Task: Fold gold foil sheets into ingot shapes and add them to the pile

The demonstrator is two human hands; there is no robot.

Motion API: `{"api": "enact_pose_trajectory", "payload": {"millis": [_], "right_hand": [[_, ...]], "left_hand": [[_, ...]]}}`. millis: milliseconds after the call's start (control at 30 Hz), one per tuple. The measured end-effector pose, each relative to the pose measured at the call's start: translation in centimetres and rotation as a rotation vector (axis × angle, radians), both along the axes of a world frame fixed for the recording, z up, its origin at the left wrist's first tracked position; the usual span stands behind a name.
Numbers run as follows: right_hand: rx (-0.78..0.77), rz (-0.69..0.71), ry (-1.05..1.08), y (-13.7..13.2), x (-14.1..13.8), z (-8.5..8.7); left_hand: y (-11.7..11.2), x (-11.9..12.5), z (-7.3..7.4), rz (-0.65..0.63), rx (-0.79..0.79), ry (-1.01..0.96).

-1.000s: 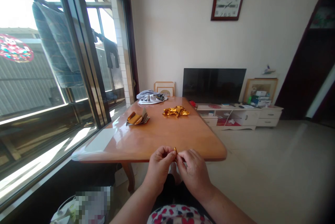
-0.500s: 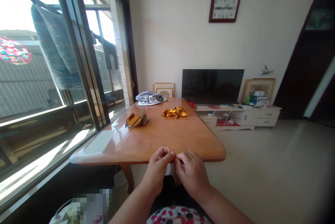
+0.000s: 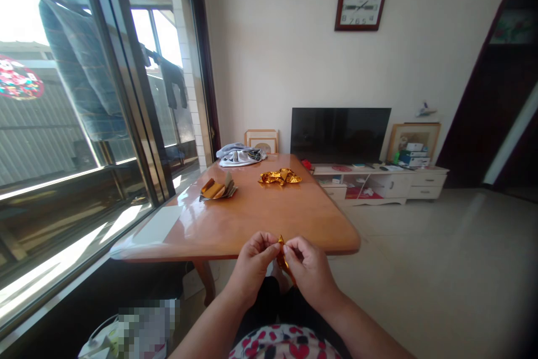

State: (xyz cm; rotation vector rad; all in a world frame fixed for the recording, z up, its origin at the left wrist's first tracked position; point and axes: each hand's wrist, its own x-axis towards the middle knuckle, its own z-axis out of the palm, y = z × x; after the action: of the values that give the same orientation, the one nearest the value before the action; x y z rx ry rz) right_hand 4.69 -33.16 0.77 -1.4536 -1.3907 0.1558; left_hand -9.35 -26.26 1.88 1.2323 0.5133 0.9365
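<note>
Between my two hands is a shiny piece of gold foil paper [image 3: 282,259], held at the near edge of the table. My left hand [image 3: 257,262] pinches it from the left with thumb and fingertips. From the right, my right hand [image 3: 309,269] pinches it too, fingers curled. A pointed tip of the foil stands above my fingertips, and more of it hangs below; the rest is hidden by my hands. Farther up the table lies a heap of crumpled or folded gold foil pieces [image 3: 281,177]. Left of it sits a small pile of brown-gold paper sheets [image 3: 218,189].
The glossy wooden table [image 3: 269,219] stretches away from me. Folded cloth [image 3: 240,155] lies at its far end. A window [image 3: 105,96] runs along the left. A television [image 3: 340,135] stands behind, over a low white cabinet [image 3: 397,186].
More of the gold foil now shows between my hands, with its tip up and a strip hanging below. My right hand has shifted slightly. The view has tilted a little.
</note>
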Motion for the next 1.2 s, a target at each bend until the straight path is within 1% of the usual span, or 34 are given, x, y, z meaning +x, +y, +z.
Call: {"api": "enact_pose_trajectory", "payload": {"millis": [133,267,400,567,833,900,1000,1100,1200], "right_hand": [[-0.033,0.055,0.107,-0.1,-0.1,0.0],[-0.058,0.104,0.196,-0.3,-0.1,0.0],[-0.111,0.176,0.330,-0.4,-0.1,0.1],[-0.160,0.274,0.473,-0.5,-0.1,0.4],[-0.206,0.344,0.563,-0.1,0.1,0.0],[-0.238,0.349,0.596,0.0,0.1,0.0],[-0.283,0.342,0.624,0.0,0.1,0.0],[-0.312,0.337,0.603,-0.1,0.2,0.0],[-0.316,0.339,0.556,-0.2,0.5,0.0]], "left_hand": [[0.0,-0.1,0.0,0.004,0.024,0.029],[-0.1,-0.3,0.5,0.038,0.026,0.047],[-0.3,-0.4,0.8,0.067,0.027,0.114],[-0.3,-0.3,0.8,-0.013,0.004,0.079],[-0.4,-0.1,0.3,-0.021,-0.023,0.040],[-0.4,0.0,0.2,-0.004,-0.031,0.037],[-0.1,0.1,-0.1,0.062,-0.022,0.037],[0.4,0.1,-0.4,0.137,0.002,0.040],[0.8,-0.1,-0.6,0.171,0.018,0.028]]}}
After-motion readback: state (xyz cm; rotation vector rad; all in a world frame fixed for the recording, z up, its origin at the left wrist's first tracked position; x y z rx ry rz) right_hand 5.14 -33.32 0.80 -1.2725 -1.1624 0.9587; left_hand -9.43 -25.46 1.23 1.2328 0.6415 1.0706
